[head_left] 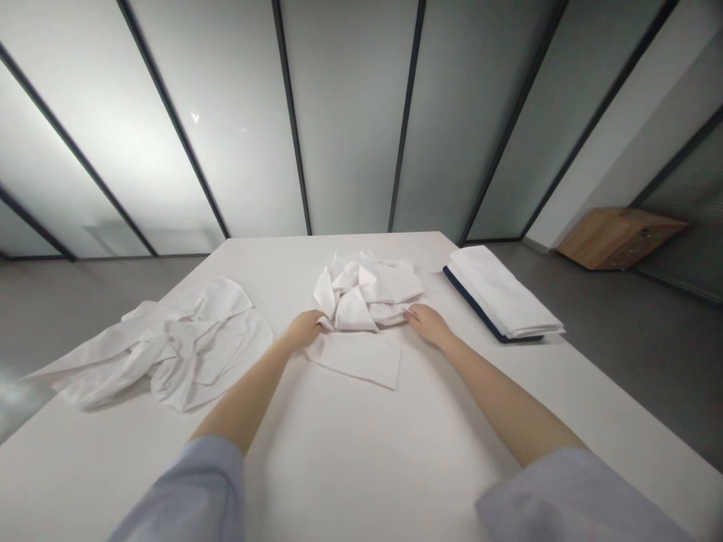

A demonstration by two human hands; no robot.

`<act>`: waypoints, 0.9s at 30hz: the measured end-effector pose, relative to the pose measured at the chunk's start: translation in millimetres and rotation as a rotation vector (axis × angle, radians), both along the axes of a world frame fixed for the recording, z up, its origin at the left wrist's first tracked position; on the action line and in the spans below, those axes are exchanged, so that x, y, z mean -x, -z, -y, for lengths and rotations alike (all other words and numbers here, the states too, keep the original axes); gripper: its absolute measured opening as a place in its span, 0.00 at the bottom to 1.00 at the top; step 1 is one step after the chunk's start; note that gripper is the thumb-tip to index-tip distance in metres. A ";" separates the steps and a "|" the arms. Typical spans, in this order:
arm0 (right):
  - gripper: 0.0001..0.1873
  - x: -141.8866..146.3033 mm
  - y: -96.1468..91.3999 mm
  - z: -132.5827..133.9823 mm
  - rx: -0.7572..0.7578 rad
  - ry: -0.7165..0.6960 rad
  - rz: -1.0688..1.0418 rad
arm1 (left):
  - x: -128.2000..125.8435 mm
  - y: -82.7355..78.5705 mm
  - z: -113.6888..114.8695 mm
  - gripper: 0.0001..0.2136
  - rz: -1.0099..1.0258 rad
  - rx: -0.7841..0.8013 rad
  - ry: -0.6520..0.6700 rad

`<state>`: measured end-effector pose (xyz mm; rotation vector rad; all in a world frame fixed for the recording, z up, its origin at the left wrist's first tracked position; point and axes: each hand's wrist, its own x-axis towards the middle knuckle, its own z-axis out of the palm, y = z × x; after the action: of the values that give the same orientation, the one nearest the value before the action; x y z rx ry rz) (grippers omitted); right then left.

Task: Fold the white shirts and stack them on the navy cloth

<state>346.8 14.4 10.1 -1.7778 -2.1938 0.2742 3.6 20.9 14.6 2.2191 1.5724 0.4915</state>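
A crumpled white cloth (368, 292) lies in a loose heap at the middle of the table, and a flat white fold of fabric (358, 361) extends toward me below it. I cannot tell whether the fold belongs to the same piece. My left hand (303, 329) grips the heap's near left edge with its fingers. My right hand (428, 325) pinches the near right edge. Both hands sit just above the flat fold.
A rumpled white garment (169, 350) lies at the table's left side. At right, a neat folded white stack (500, 292) rests on a dark navy base. A low wooden cabinet (621, 238) stands on the grey floor beyond the white table (361, 459).
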 end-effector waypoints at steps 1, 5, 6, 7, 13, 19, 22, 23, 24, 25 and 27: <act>0.15 -8.9 -6.5 -5.7 0.050 -0.013 -0.078 | 13.1 -8.4 -6.4 0.14 0.014 0.035 0.000; 0.14 -41.5 -37.4 -28.0 -0.121 0.232 -0.215 | 52.8 -47.1 -21.0 0.16 0.019 -0.307 -0.481; 0.14 -44.6 -44.6 -31.5 -0.257 0.306 -0.222 | 53.8 -54.3 -20.6 0.17 0.027 -0.441 -0.578; 0.14 -44.6 -50.7 -33.4 -0.371 0.344 -0.222 | 49.9 -59.0 -18.5 0.18 0.037 -0.539 -0.618; 0.13 7.0 -39.4 -10.0 -0.242 0.178 -0.006 | -45.8 -25.6 18.3 0.15 0.059 -0.180 -0.116; 0.17 31.5 9.6 15.6 -0.166 -0.040 -0.163 | -106.2 15.5 46.9 0.44 -0.057 -0.095 -0.009; 0.21 23.1 16.8 14.6 -0.138 -0.137 -0.368 | -101.8 18.7 46.5 0.43 -0.072 -0.071 0.010; 0.20 20.5 18.1 13.2 -0.147 -0.141 -0.395 | -98.2 18.8 44.8 0.39 -0.066 -0.077 0.021; 0.18 18.5 19.3 11.8 -0.170 -0.131 -0.396 | -94.0 18.5 42.6 0.35 -0.060 -0.085 0.026; 0.17 17.2 20.8 10.4 -0.203 -0.109 -0.375 | -89.5 18.1 39.8 0.30 -0.056 -0.095 0.021; 0.17 16.7 24.3 8.5 -0.271 -0.067 -0.289 | -80.0 17.4 33.1 0.23 -0.043 -0.129 -0.024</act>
<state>330.1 5.9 -14.2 -1.4254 -1.9811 0.2209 83.5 -12.1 -2.9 2.3222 1.6330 0.5706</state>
